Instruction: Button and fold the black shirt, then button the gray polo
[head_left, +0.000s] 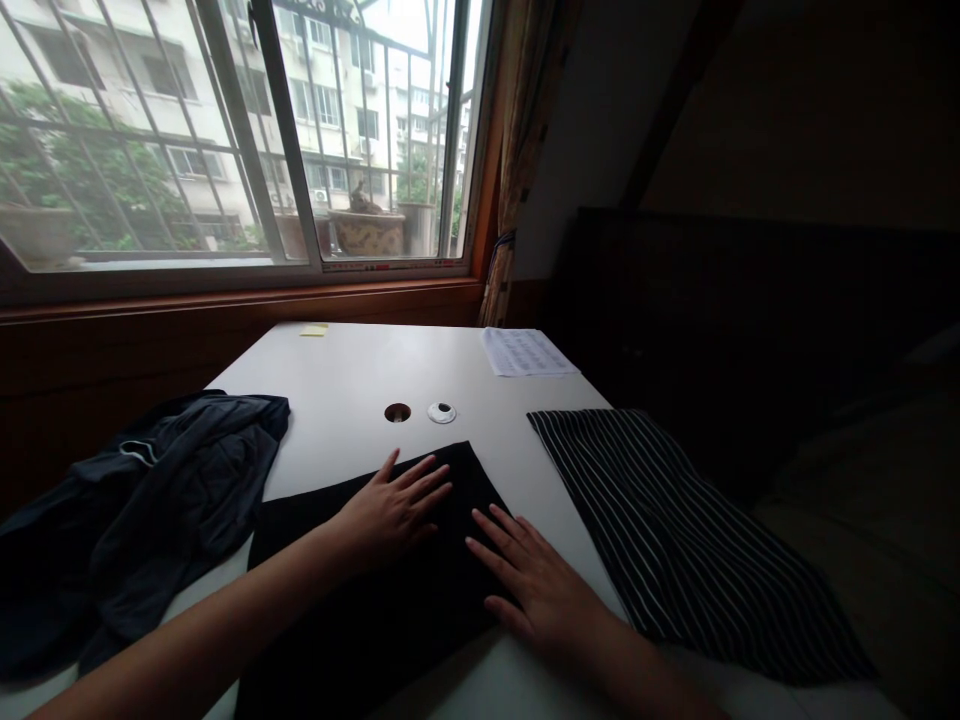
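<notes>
A folded black cloth (457, 480) lies flat on the white table (352, 370) in front of me. My left hand (390, 510) rests palm down on it, fingers stretched out and spread toward the cloth's far corner. My right hand (529, 580) lies flat on the same cloth near its right edge, fingers extended. Neither hand holds anything.
A crumpled dark blue garment (150, 490) lies at the left. A black-and-white striped cloth (675, 530) hangs over the table's right edge. Farther back are a cable hole (397, 412), its white cap (442, 412), a printed sheet (525, 352) and a yellow note (314, 329). Window behind.
</notes>
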